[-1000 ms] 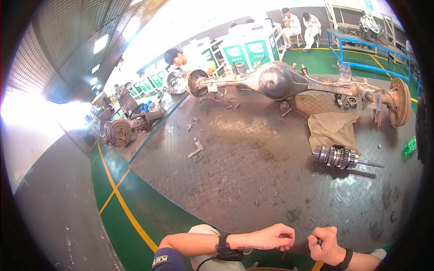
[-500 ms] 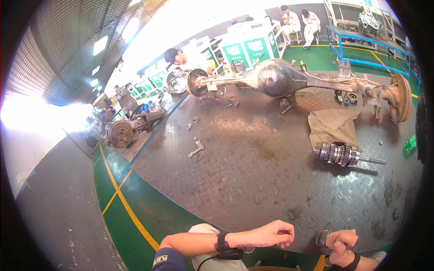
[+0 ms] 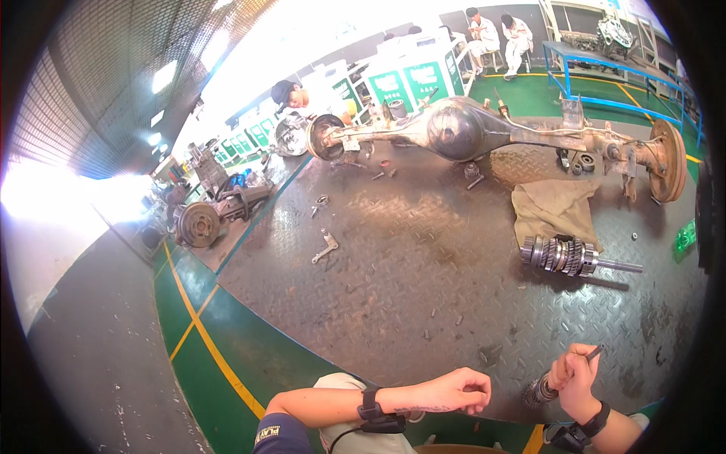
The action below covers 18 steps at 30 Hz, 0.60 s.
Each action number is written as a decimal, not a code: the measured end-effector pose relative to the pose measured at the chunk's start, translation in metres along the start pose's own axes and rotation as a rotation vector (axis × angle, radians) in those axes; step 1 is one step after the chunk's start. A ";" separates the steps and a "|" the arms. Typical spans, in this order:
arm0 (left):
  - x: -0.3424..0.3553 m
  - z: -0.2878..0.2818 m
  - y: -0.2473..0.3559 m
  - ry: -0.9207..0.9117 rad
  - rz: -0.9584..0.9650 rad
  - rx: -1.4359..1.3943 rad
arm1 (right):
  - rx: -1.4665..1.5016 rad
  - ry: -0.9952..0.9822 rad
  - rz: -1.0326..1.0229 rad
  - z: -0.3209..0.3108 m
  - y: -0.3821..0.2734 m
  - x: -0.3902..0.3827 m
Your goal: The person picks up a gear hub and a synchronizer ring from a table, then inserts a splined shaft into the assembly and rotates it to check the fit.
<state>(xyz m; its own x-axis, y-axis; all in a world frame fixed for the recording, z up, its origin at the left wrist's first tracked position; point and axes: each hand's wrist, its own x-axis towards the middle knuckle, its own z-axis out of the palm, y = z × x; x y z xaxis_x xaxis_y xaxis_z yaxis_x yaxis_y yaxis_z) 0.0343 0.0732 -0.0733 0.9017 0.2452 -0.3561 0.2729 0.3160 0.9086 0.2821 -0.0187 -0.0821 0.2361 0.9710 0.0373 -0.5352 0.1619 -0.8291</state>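
The right hand (image 3: 575,380) is closed in a fist around the bare rod of a geared shaft (image 3: 538,390), its toothed end sticking out low to the left and the rod's dark tip showing above the fist; the left hand (image 3: 456,388) is loosely curled, fingers narrow, nothing visible in it, though its palm is hidden and I cannot tell for sure that it is bare. The geared shaft is tilted over the near right edge of the checkered metal surface (image 3: 363,325); whether its teeth touch the plate is unclear. To handle it well, I would keep the fist firm, since the gears probably make that end heavier, bring the left hand under the toothed end, and keep the teeth off the metal edge. Counting: one geared shaft in hand; one larger gear assembly (image 3: 560,256) lying at the lower edge of one brown cloth (image 3: 556,210); one axle (image 3: 457,130) with two round drums (image 3: 667,160), one at each end; one lever-like bracket (image 3: 326,248); one green bottle (image 3: 684,236). The scattered small metal pieces are too tiny to count surely.
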 end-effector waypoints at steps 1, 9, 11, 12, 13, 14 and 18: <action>-0.001 0.000 0.000 0.002 0.000 -0.001 | -0.010 0.009 0.017 0.001 0.002 0.002; -0.002 0.000 0.000 0.006 0.028 0.033 | -0.196 0.186 0.149 0.037 0.008 0.014; -0.002 0.000 0.000 0.001 0.027 0.034 | -0.224 0.116 0.145 0.035 0.007 0.014; -0.001 0.000 0.000 -0.001 0.024 0.035 | -0.249 0.042 0.142 0.034 0.006 0.014; -0.001 0.000 0.000 0.000 0.024 0.037 | -0.248 0.042 0.142 0.034 0.007 0.014; -0.001 0.000 -0.001 0.004 0.021 0.037 | -0.250 0.054 0.138 0.034 0.008 0.015; 0.000 -0.001 -0.002 0.007 0.011 0.035 | -0.348 0.062 0.131 0.039 0.008 0.014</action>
<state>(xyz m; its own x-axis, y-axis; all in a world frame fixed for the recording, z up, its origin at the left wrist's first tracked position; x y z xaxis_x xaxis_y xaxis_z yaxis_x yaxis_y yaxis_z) 0.0338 0.0732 -0.0755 0.9024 0.2551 -0.3472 0.2746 0.2805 0.9197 0.2492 0.0034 -0.0668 0.2386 0.9652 -0.1067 -0.2590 -0.0427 -0.9649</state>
